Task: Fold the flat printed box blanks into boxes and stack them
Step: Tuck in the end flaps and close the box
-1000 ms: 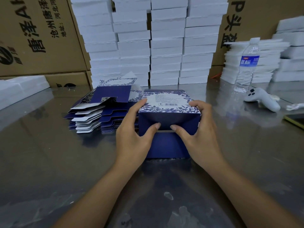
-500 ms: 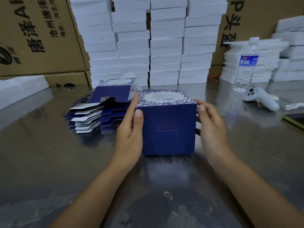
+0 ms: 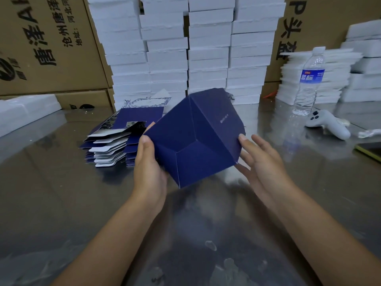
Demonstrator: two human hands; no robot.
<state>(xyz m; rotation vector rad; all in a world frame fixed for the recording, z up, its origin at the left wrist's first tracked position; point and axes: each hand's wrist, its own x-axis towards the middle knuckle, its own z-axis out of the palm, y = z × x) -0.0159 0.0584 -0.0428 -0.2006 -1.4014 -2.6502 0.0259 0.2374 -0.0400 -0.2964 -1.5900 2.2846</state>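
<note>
A folded dark blue box [image 3: 198, 137] hangs tilted above the metal table [image 3: 61, 193], one corner pointing toward me. My left hand [image 3: 149, 168] grips its left side, thumb on the near face and fingers behind. At the box's right edge my right hand [image 3: 261, 162] has straight fingers, the tips touching the box. A pile of flat blue-and-white printed blanks [image 3: 121, 139] lies on the table to the left, behind my left hand.
Tall stacks of white foam trays [image 3: 185, 48] stand at the back, with more [image 3: 329, 75] at the right. A water bottle [image 3: 309, 81], a white controller [image 3: 327, 124] and a phone [image 3: 371, 151] sit at the right. Brown cartons [image 3: 41, 48] line the back wall.
The box stood on the table with both hands closing its front flap. It has been lifted and tipped, its plain blue faces turned toward me. My right hand's fingers have straightened.
</note>
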